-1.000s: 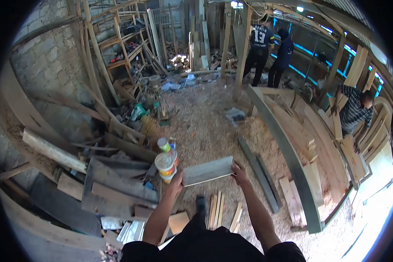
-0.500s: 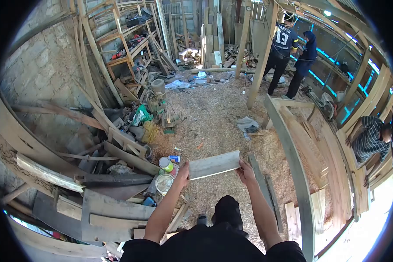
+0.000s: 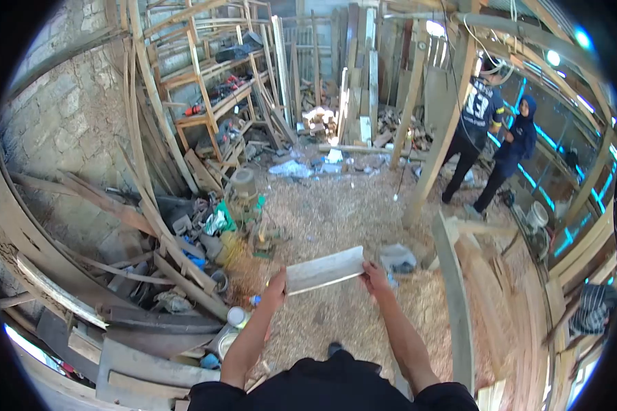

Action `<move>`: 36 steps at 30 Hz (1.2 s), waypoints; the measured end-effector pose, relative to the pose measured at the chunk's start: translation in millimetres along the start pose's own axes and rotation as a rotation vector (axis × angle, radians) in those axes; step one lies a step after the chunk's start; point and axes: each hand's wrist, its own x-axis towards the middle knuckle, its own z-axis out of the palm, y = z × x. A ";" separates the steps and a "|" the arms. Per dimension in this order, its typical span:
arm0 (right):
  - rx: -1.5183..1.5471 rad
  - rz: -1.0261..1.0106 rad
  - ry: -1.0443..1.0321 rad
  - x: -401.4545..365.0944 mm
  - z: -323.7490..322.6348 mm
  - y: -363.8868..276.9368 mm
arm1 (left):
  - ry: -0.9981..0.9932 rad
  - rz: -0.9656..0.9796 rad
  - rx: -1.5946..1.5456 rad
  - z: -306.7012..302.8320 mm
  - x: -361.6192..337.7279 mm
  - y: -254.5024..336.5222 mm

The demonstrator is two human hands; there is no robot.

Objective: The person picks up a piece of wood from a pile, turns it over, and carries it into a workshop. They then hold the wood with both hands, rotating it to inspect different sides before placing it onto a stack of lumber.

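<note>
Held out in front of me is a short pale wooden board [image 3: 324, 270], its long side running left to right and its right end slightly higher. My left hand [image 3: 277, 286] is closed on the left end. My right hand [image 3: 374, 279] grips the right end, thumb near the edge. The floor below is covered in wood shavings. Left of my left forearm stand a pale can [image 3: 238, 316] and a light bucket [image 3: 227, 341], partly covered by the arm.
Curved planks [image 3: 164, 322] and scrap wood crowd the left side. A long beam [image 3: 455, 301] and stacked boards [image 3: 528, 329] lie right. Two people [image 3: 478, 130] stand by a wooden post [image 3: 445, 130] at back right; another person [image 3: 591, 309] is at the far right.
My view has tilted up and moved forward, so the posts and people sit lower in the picture. The board stays between both hands, a little further left in view.
</note>
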 end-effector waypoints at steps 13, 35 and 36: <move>0.114 0.167 0.031 213.4 -5.8 -51.1 | -0.001 -0.035 -0.179 50.8 170.5 23.8; -0.011 0.142 0.063 637.3 -3.6 -172.3 | 0.023 -0.031 -0.181 142.5 611.7 171.7; -0.003 0.153 0.058 658.6 -3.8 -171.5 | 0.035 -0.031 -0.175 142.1 629.2 176.1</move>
